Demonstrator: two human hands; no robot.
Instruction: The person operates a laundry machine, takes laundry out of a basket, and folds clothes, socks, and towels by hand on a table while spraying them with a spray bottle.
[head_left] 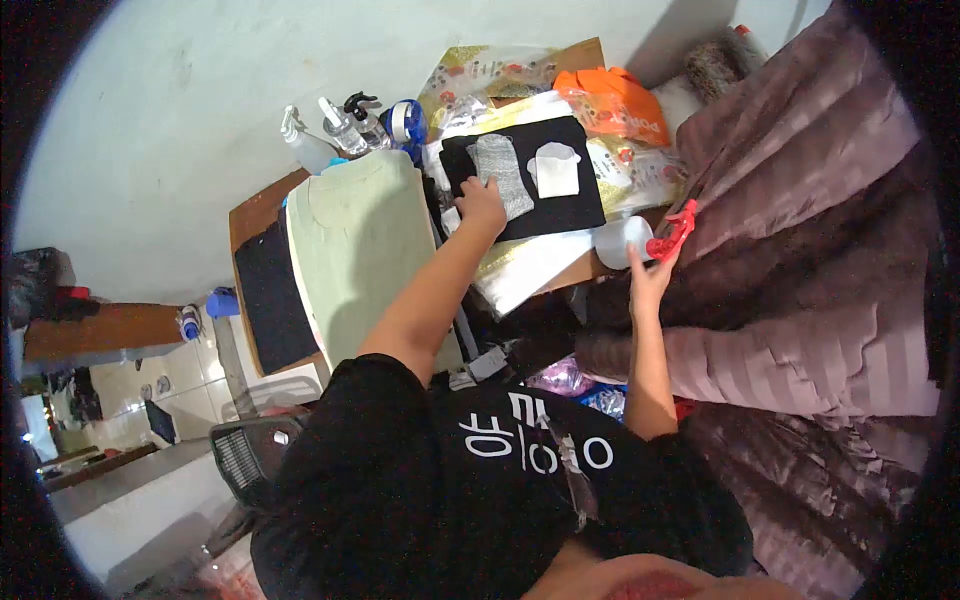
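My left hand (482, 206) rests at the near left edge of a folded grey sock (505, 185), its fingers apart and touching the fabric. Under the sock lies a folded black cloth (555, 215), which also carries a small folded white cloth piece (556, 170). On the right, my right hand (650, 278) is closed around a spray bottle with a whitish body (618, 242) and a red trigger head (675, 232). The bottle is tilted at the table's right edge. Part of its neck is hidden by my fingers.
Left of the black cloth lies a pale green folded garment (350, 240). Behind it stand several bottles, including a white spray bottle (305, 145), near a blue round container (405, 125). An orange bag (610, 105) sits at the back. A mauve curtain (800, 190) hangs on the right.
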